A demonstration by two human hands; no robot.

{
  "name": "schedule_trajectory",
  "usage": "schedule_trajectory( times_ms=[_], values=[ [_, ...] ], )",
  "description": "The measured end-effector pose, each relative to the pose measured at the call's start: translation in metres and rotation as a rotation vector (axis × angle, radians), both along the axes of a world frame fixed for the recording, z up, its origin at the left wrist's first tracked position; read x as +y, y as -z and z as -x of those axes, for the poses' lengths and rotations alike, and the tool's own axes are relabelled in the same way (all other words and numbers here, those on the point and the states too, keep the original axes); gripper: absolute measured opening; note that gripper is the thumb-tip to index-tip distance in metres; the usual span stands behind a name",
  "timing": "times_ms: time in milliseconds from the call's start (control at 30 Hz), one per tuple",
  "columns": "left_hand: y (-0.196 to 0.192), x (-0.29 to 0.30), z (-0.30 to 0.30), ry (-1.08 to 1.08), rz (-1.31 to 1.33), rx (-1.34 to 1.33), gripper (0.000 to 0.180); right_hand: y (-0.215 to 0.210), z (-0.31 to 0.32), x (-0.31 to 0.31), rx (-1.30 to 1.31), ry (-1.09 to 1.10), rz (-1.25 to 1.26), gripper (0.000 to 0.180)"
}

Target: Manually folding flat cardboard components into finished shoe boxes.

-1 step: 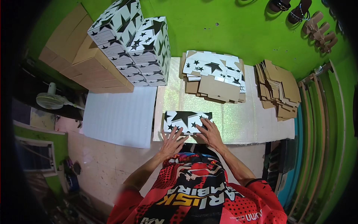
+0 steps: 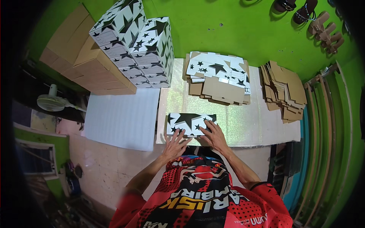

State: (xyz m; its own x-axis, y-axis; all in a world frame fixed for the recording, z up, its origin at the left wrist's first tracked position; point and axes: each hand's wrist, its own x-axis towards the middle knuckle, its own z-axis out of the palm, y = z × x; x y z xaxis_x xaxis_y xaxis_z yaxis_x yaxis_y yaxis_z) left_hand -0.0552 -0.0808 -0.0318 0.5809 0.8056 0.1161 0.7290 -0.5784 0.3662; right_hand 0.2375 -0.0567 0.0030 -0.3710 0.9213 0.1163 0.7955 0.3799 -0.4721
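Observation:
A closed white box with black stars (image 2: 185, 121) lies at the near edge of the shiny-covered table (image 2: 262, 133). My left hand (image 2: 176, 146) has its fingers spread, with the tips at the box's front left edge. Fingers apart, my right hand (image 2: 216, 137) rests on the front right part of the lid. Neither hand is wrapped round the box. Behind it lies a stack of flat, unfolded cardboard boxes (image 2: 224, 88), the uppermost showing white with black stars.
Folded star-patterned boxes (image 2: 152, 49) are piled at the back left, beside plain brown boxes (image 2: 95, 70). Another pile of flat brown cardboard (image 2: 285, 87) lies to the right. A white-covered table (image 2: 121, 117) adjoins on the left, near a fan (image 2: 51, 102). Sandals (image 2: 323, 28) hang on the green wall.

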Motion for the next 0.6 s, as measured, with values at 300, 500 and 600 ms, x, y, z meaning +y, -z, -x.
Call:
schedule_trajectory(
  times_ms=[300,500,600],
  values=[
    [-0.021,0.025,0.032,-0.147,0.045,0.09,0.062,0.004,-0.008,-0.005,-0.11,-0.032,0.007,0.056],
    [-0.016,0.034,0.028,-0.139,-0.011,-0.035,0.045,0.018,-0.017,-0.005,-0.139,-0.067,0.0,0.06],
    [-0.018,0.046,0.028,-0.163,-0.03,0.051,0.04,0.002,-0.016,0.006,-0.085,-0.043,0.016,0.05]
  ],
)
